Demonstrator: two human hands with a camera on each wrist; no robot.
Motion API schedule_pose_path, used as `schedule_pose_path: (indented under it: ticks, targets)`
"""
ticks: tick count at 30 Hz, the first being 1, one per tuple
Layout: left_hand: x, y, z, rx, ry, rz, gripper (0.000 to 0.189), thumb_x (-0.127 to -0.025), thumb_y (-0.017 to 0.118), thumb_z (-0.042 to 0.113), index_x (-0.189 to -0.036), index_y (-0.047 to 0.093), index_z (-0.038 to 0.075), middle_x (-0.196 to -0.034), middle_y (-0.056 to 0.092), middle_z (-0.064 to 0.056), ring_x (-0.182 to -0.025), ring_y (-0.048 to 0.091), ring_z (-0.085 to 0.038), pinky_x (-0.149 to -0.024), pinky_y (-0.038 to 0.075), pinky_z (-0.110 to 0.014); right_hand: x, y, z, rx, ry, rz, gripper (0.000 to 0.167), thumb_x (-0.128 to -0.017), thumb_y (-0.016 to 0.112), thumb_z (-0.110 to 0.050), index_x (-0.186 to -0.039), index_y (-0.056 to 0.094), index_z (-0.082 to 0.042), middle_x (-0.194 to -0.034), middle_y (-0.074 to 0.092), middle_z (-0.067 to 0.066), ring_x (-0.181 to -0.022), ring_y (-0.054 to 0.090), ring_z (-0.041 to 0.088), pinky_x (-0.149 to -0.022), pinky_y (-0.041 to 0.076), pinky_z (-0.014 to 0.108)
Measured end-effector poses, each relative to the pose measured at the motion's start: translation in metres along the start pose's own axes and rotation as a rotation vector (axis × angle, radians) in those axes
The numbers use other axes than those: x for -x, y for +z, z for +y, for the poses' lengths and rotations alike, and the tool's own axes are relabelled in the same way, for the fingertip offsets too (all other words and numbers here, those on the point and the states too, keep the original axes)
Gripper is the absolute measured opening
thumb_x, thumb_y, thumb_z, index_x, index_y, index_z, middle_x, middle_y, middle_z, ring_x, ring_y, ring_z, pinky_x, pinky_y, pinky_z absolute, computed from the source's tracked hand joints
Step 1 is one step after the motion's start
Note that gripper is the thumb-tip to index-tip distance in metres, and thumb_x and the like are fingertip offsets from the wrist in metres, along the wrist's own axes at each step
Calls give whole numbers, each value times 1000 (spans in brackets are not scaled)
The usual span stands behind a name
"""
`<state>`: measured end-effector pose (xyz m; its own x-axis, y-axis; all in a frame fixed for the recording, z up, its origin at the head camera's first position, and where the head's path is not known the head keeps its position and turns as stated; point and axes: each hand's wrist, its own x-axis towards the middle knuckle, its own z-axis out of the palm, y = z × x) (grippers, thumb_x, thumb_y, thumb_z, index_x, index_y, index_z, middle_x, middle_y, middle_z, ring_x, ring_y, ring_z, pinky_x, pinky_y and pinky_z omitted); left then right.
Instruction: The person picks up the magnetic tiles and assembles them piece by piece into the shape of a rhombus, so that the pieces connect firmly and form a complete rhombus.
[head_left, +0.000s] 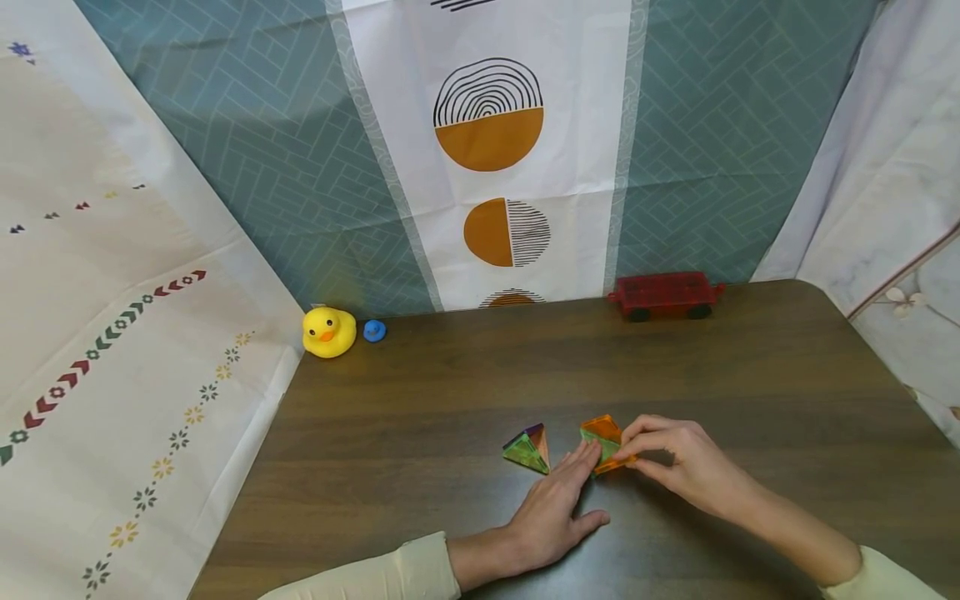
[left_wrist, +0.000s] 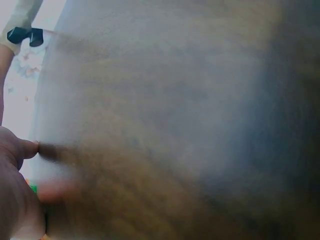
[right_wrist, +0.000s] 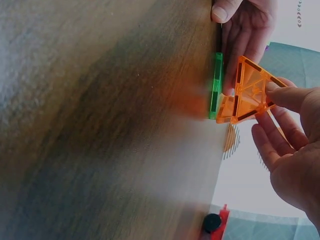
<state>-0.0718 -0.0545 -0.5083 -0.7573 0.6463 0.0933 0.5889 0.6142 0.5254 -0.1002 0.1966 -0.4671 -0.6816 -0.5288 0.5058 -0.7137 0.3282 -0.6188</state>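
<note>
My right hand (head_left: pixel 678 462) pinches an orange translucent triangular magnetic tile (right_wrist: pixel 252 85) between thumb and fingers, holding it tilted up from the table. Its lower edge meets a green magnetic tile (right_wrist: pixel 216 87) that lies flat. Another orange tile (head_left: pixel 602 427) adjoins the green one on its far side. My left hand (head_left: pixel 547 517) lies low over the table, fingers extended, with the fingertips on the green tile and the thumb spread apart. Just left of those fingertips sits a small pyramid of magnetic tiles (head_left: pixel 527 450) with green, purple and orange faces.
A yellow rubber duck (head_left: pixel 328 332) and a small blue duck (head_left: pixel 374 331) sit at the table's back left. Toward the back right stands a red toy wagon (head_left: pixel 666 296) with black wheels. Patterned cloths hang behind and beside the wooden table (head_left: pixel 420 383).
</note>
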Motion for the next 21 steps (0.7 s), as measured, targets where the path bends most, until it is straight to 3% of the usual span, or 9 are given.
schedule_pose_path:
  ticks: [21]
  targets:
    - [0, 0, 0, -5, -11, -2, 85, -102, 74, 35, -168, 28, 7, -172, 30, -10, -156, 32, -23, -123, 35, -41, 0, 7, 5, -10, 22, -10, 37, -79, 88, 10, -103, 84, -18, -104, 74, -6, -92, 71, 9, -75, 58, 21]
